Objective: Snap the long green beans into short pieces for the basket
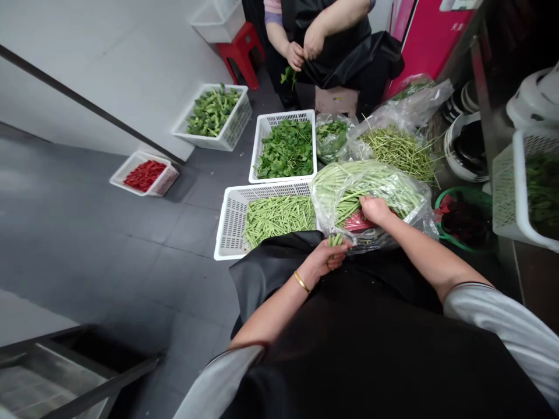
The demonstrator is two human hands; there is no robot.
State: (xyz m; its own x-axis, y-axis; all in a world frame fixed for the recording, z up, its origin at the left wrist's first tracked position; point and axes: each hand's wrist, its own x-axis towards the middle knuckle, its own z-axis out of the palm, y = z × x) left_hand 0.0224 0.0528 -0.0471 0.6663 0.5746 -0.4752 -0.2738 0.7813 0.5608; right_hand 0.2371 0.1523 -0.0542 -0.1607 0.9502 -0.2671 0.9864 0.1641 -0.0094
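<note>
My left hand (328, 256), with a gold bracelet at the wrist, is closed around a small bunch of green beans (335, 240) above my lap. My right hand (374, 210) reaches into an open clear plastic bag (419, 201) full of long green beans (379, 177). Its fingers are curled on beans there; their tips are partly hidden. Something red (358, 221) shows in the bag just below that hand. Left of the bag, a white basket (233, 218) holds many short bean pieces (279, 218).
Beyond stand white baskets of leafy greens (286, 148), cut green stalks (213, 110) and red chillies (145, 176). A co-worker's hands (305, 49) hold a green sprig. Thin stems (397, 151) lie behind the bag. A green basin (465, 218) and white buckets (467, 145) stand right.
</note>
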